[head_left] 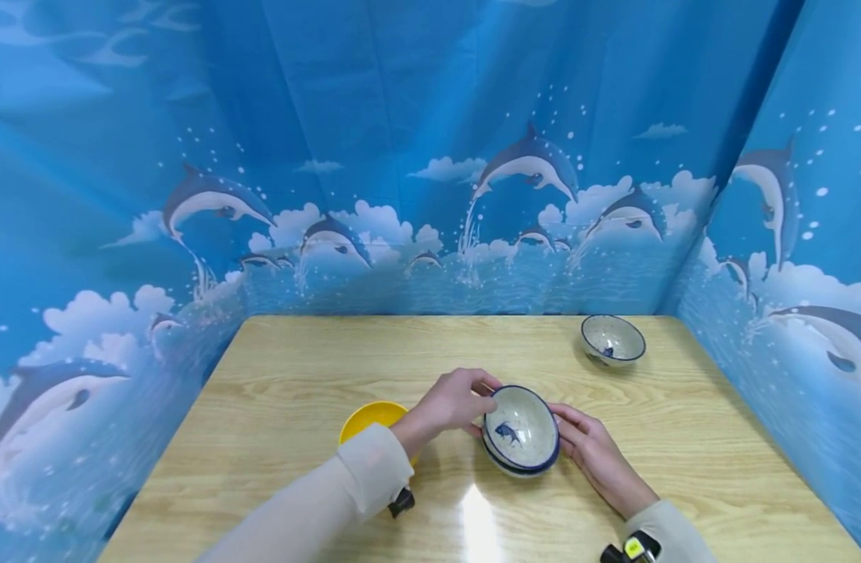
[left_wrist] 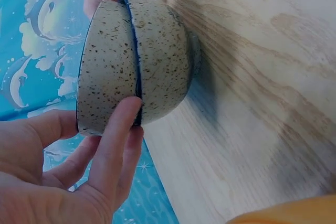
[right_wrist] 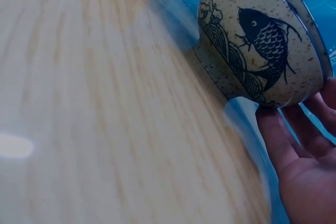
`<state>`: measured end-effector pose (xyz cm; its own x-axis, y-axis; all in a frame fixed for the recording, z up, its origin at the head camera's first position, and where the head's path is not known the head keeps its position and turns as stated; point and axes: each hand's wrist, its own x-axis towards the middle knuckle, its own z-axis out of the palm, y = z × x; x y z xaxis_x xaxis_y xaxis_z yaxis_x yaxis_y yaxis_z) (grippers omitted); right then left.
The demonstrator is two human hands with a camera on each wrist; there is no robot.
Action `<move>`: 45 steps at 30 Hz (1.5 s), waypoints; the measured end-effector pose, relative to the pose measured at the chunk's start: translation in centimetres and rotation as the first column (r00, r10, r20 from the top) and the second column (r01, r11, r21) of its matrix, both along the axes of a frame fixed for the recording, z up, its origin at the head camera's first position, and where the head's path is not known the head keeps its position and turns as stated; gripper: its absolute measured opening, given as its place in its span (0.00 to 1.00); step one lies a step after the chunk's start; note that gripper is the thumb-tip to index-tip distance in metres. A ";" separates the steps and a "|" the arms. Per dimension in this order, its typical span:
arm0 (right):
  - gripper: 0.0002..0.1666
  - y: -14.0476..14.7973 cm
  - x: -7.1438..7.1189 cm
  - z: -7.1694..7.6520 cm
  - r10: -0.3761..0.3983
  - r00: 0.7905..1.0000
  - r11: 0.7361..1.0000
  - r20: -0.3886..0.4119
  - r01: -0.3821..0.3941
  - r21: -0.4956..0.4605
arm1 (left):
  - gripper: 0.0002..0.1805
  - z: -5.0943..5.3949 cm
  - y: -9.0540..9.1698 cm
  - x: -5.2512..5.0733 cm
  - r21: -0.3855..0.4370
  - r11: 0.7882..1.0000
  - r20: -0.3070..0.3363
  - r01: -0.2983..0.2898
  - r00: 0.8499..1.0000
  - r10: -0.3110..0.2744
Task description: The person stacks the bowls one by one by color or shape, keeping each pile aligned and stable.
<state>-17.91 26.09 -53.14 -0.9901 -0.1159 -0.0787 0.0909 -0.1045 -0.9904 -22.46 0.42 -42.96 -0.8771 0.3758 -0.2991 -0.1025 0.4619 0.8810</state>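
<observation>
Two speckled ceramic bowls with blue rims are held nested between the hands. The upper bowl [head_left: 521,426] has a small blue fish painted inside; the lower bowl [right_wrist: 247,40] shows a dark fish and waves on its outer wall. From the left, my left hand [head_left: 454,403] grips the upper bowl's rim, its fingers reaching the seam between both bowls in the left wrist view. My right hand [head_left: 595,446] holds the right side, with fingertips against the lower bowl's wall in the right wrist view. Whether the lower bowl's foot touches the table cannot be told.
A matching bowl [head_left: 613,340] stands upright at the table's back right. Left of the nested pair, a yellow bowl [head_left: 374,414] is partly hidden by my left forearm. A blue dolphin-print curtain [head_left: 402,156] surrounds the wooden table [head_left: 296,360] at the back and sides.
</observation>
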 end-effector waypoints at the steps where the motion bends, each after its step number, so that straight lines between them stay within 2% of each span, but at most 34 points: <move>1: 0.26 0.0 0.0 0.1 -0.002 1.000 1.000 0.005 0.002 0.001 | 0.17 0.0 0.0 0.1 -0.004 1.000 -0.006 0.001 1.000 -0.001; 10: 0.29 -0.1 0.1 0.2 -0.026 0.999 0.999 0.025 0.026 0.022 | 0.18 -0.4 -0.2 0.8 -0.004 1.000 -0.037 0.003 0.999 -0.003; 17: 0.30 -0.1 0.2 0.2 -0.019 0.999 0.999 0.028 0.018 0.031 | 0.19 -0.9 -0.1 0.7 -0.027 1.000 -0.008 -0.006 1.000 0.006; 26: 0.29 -0.1 0.2 0.3 -0.026 0.999 0.999 0.032 0.026 0.025 | 0.19 -1.2 -0.1 0.8 -0.001 1.000 0.018 -0.021 1.000 0.021; 38: 0.22 -0.1 0.2 0.0 -0.019 1.000 1.000 -0.022 0.019 0.007 | 0.19 -1.4 0.2 1.1 -0.004 0.999 -0.032 -0.046 0.998 0.046; 45: 0.22 -0.2 0.4 0.2 -0.028 1.000 0.999 -0.006 0.028 0.019 | 0.19 -1.2 0.4 1.2 -0.044 0.997 -0.041 -0.065 0.997 0.063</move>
<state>-17.51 25.88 -52.96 -0.9934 -0.0866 -0.0749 0.0825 -0.0878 -0.9927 -21.26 0.87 -44.20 -0.9104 0.3056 -0.2790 -0.0983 0.4951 0.8632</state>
